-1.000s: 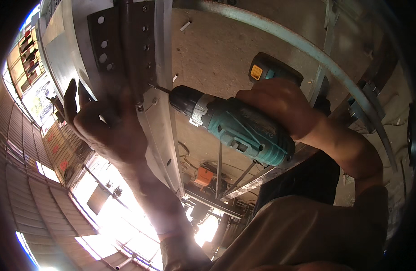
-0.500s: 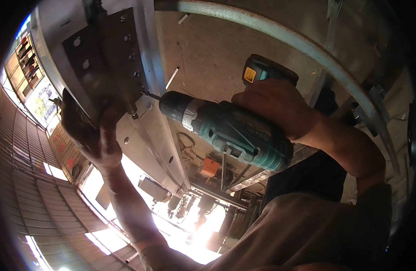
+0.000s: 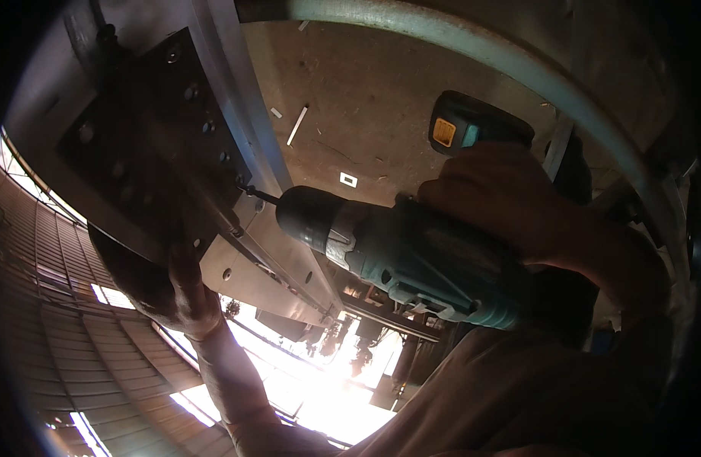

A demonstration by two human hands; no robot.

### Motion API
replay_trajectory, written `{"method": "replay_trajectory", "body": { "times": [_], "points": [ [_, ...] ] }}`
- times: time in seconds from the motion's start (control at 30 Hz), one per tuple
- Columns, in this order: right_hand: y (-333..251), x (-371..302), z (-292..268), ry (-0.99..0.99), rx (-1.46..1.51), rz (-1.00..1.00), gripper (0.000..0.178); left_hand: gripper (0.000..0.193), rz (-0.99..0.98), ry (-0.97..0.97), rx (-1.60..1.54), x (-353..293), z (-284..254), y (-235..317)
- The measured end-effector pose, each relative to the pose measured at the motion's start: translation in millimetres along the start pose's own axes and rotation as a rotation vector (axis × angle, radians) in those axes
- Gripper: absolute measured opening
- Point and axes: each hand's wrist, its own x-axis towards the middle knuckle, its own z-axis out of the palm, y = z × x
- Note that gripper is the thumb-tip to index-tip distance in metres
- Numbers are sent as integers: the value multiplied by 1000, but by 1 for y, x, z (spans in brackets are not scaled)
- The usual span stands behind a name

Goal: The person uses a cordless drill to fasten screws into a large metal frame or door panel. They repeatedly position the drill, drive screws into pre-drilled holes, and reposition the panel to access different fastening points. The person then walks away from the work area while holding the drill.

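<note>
At the far left, corrugated sheeting (image 3: pixel 38 305) curves down the side, with bright daylight (image 3: pixel 328 381) glaring beyond it lower down. Just right of that, the left hand (image 3: pixel 164 278) reaches up and presses against the lower edge of a dark metal plate (image 3: pixel 137 145) studded with bolts; the fingers are in deep shadow, so whether they are spread or curled around the edge cannot be told. The plate sits against a pale metal beam (image 3: pixel 236 99) that runs diagonally from the upper left down toward the middle. Further right is the teal and grey drill (image 3: pixel 411 255). Its long axis slants slightly upward to the left, and its thin bit (image 3: pixel 261 196) points left, the tip meeting the plate's right edge beside the beam. The right hand (image 3: pixel 510 198) is wrapped tightly around the drill's handle, the battery block (image 3: pixel 472 126) showing above the knuckles. Behind them a pale curved pipe (image 3: pixel 518 57) arcs toward the right edge.
</note>
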Motion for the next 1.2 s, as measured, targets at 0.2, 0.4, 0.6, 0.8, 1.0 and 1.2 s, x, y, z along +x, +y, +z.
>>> {"method": "replay_trajectory", "body": {
  "times": [0.2, 0.4, 0.6, 0.8, 1.0, 1.2],
  "points": [
    [-2, 0, 2, 11, -20, -14, 24, 77, -31, -34, -10, 1, -2, 6],
    [-4, 2, -2, 8, -14, -16, 26, 74, 62, -52, -17, 3, 1, 0],
    [-4, 3, -3, 15, -44, -25, 28, 78, 269, -3, 105, 4, 0, -15],
    [-1, 3, 0, 39, -47, -41, 30, 77, 113, -14, 27, 0, -1, -6],
    [-1, 3, -1, 40, -21, -49, 30, 76, 86, -20, 8, 1, -1, -3],
    [-2, 3, -1, 58, -21, -51, 28, 75, 88, -18, 7, -1, -2, -3]
  ]
}}
